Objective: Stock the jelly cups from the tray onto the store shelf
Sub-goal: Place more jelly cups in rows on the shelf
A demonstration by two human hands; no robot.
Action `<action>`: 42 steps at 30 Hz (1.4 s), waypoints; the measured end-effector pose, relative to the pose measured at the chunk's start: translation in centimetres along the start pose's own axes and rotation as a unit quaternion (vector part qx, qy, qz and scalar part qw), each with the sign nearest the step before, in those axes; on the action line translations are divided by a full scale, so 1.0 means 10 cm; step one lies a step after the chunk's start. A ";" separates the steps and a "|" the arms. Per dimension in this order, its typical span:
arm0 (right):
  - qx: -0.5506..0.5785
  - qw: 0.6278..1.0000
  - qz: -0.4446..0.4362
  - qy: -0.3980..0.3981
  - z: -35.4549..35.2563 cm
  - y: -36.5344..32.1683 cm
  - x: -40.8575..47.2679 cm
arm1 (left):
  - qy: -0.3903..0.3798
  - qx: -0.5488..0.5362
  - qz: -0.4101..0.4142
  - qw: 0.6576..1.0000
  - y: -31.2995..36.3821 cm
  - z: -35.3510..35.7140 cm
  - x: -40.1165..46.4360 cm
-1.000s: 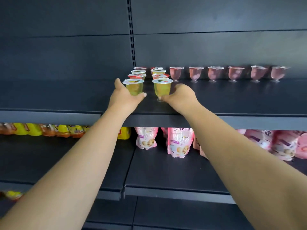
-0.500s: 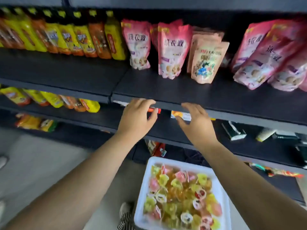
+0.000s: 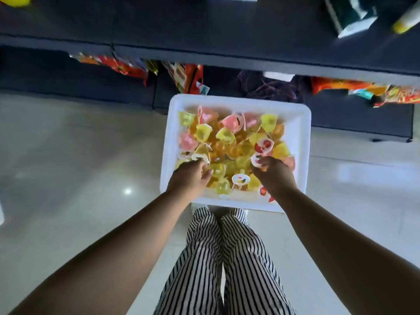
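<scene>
A white tray (image 3: pixel 304 142) stands on the floor below me, heaped with several yellow, orange and pink jelly cups (image 3: pixel 229 142). Both my hands reach into its near half. My left hand (image 3: pixel 189 178) curls its fingers round a yellow cup with a white lid (image 3: pixel 201 156) at the tray's left side. My right hand (image 3: pixel 275 176) closes its fingertips on a cup with a white and red lid (image 3: pixel 256 160) right of the middle. The upper shelf with the stocked cups is out of view.
A dark lower shelf board (image 3: pixel 227 57) runs across the top, with orange and red snack packs (image 3: pixel 188 76) tucked beneath it and boxes (image 3: pixel 350 17) on it at the right. My striped trouser legs (image 3: pixel 227 258) stand just behind the tray on pale floor (image 3: pixel 79 155).
My view has dropped from the upper shelf to the tray on the floor. Both hands let go of the placed cups, came down and now close on cups in the tray.
</scene>
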State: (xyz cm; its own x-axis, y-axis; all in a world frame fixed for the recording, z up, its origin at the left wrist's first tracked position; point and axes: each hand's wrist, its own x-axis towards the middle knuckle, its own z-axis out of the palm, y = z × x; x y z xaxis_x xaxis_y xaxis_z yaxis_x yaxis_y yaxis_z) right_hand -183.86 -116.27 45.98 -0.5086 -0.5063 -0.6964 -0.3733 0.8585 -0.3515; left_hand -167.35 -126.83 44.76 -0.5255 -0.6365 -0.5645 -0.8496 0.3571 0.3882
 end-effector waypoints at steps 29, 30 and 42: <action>0.317 0.931 0.128 -0.126 1.02 0.60 0.96 | 0.011 0.012 -0.060 0.998 -0.82 1.09 0.57; 0.373 0.908 0.145 -0.122 1.05 0.61 0.95 | 0.022 -0.036 -0.048 0.998 -0.82 1.08 0.56; 0.631 0.741 0.218 -0.071 1.13 0.24 0.99 | 0.073 -0.271 -0.090 0.956 -0.65 1.07 0.63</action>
State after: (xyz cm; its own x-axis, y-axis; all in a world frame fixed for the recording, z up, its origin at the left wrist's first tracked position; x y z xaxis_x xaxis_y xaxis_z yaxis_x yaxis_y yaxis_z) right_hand -180.99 -118.25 31.18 -0.2469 -0.2212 -0.9435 0.8713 0.3755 -0.3160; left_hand -165.66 -125.83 30.85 -0.3279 -0.7572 -0.5650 -0.7564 -0.1479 0.6372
